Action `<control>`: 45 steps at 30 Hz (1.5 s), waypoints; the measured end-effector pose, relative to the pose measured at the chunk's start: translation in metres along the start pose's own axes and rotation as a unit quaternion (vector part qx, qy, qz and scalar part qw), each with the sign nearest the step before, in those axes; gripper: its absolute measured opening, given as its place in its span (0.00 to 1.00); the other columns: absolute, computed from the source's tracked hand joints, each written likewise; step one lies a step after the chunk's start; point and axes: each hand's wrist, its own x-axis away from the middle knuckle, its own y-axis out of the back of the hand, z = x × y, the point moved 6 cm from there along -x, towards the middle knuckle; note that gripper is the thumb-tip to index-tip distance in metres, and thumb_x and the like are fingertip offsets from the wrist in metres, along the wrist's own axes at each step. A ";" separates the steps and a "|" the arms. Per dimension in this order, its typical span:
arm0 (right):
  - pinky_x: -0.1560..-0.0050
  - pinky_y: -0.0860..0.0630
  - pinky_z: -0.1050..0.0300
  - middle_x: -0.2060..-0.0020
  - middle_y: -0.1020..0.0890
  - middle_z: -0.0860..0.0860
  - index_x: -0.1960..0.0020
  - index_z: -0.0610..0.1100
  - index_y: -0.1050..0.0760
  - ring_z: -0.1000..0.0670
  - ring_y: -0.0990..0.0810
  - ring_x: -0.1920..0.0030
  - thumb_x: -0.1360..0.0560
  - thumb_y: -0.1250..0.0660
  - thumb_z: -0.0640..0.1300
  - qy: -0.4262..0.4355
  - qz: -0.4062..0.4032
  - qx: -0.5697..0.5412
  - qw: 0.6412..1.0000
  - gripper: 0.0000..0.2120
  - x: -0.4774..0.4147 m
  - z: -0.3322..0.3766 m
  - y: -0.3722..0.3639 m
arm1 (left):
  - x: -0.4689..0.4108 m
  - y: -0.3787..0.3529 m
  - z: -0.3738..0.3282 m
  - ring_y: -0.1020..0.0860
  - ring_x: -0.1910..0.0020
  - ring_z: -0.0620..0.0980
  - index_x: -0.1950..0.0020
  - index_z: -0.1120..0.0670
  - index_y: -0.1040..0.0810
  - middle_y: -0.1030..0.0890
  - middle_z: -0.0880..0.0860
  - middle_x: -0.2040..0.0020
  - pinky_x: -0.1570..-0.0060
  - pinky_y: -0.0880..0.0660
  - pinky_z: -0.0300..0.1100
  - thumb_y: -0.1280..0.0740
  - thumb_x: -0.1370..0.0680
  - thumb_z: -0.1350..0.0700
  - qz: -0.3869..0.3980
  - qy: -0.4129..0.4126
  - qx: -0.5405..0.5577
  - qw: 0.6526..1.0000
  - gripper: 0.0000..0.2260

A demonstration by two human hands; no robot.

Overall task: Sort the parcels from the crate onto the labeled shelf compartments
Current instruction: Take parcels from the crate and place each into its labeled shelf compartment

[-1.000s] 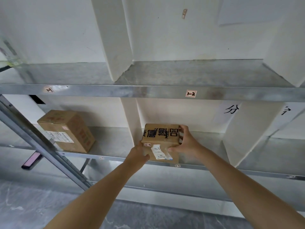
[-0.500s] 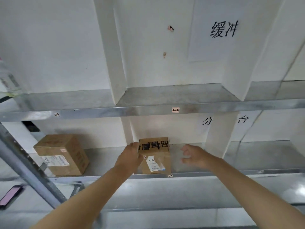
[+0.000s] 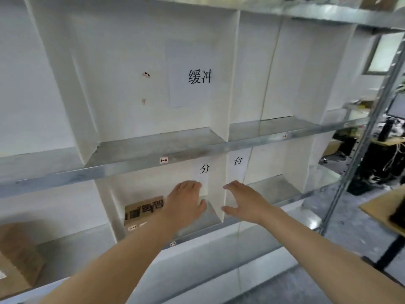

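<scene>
Grey metal shelf point(image 3: 131, 170), small brown cardboard parcel point(image 3: 142, 209) with black characters standing in its lower middle compartment, left hand point(image 3: 186, 205) just right of it, right hand point(image 3: 245, 205) alongside, fingers point(image 3: 189, 185) of both loosely spread, released, holding nothing.

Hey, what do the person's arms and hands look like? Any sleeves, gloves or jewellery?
The left hand and right hand are ungloved, with no ring, watch or bracelet visible. No sleeve shows on either arm as far as the frame's edge.
</scene>
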 end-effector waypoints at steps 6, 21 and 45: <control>0.31 0.36 0.55 0.30 0.33 0.49 0.26 0.44 0.38 0.48 0.34 0.29 0.25 0.32 0.58 -0.071 -0.047 -0.006 0.996 0.34 0.063 -0.101 0.054 | -0.057 -0.012 -0.116 0.31 0.34 0.51 0.32 0.56 0.31 0.27 0.52 0.34 0.37 0.32 0.45 0.40 0.21 0.46 0.013 -0.037 0.027 0.999 0.21; 0.29 0.37 0.53 0.26 0.39 0.50 0.22 0.44 0.43 0.49 0.38 0.26 0.23 0.35 0.59 -0.287 -0.100 -0.058 0.951 0.37 0.295 -0.434 0.198 | -0.200 -0.033 -0.525 0.31 0.34 0.52 0.30 0.55 0.32 0.28 0.53 0.32 0.35 0.32 0.47 0.40 0.21 0.46 0.016 -0.218 0.151 0.964 0.23; 0.33 0.31 0.48 0.31 0.32 0.49 0.26 0.46 0.36 0.47 0.31 0.33 0.22 0.38 0.60 -0.471 -0.234 -0.023 0.850 0.29 0.361 -0.771 0.358 | -0.461 -0.101 -0.800 0.31 0.33 0.50 0.28 0.55 0.35 0.28 0.52 0.32 0.36 0.32 0.45 0.41 0.21 0.40 -0.028 -0.364 0.193 0.911 0.27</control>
